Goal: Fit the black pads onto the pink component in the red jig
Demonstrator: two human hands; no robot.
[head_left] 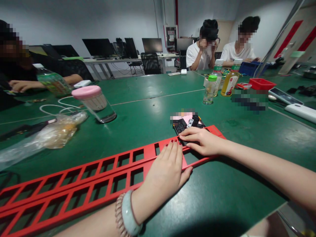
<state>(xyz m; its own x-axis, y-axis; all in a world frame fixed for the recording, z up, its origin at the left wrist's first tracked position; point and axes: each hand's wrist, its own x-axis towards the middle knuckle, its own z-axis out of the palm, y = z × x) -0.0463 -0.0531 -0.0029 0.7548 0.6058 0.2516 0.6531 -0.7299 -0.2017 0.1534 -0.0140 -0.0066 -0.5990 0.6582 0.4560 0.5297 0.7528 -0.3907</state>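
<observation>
A long red frame (150,154) with two rows of rectangular openings lies slantwise across the green table. My left hand (164,169) rests flat on it, fingers stretched out together and thumb apart along the near edge. A pale green bangle and a coiled band circle that wrist. Close by, my right hand (202,140) reaches over the frame's right end, its fingers bent around a small black part (183,142) at an opening; much of that part is hidden. Just beyond the frame, several small black pieces (181,126) sit on a little tray or box.
A pink-lidded clear cup (98,105) and a plastic bag (59,131) stand left. Bottles (230,82), a small jar (209,92), a red tray (263,84) and a blue bin (251,68) are at right. Other people sit around the table (133,125).
</observation>
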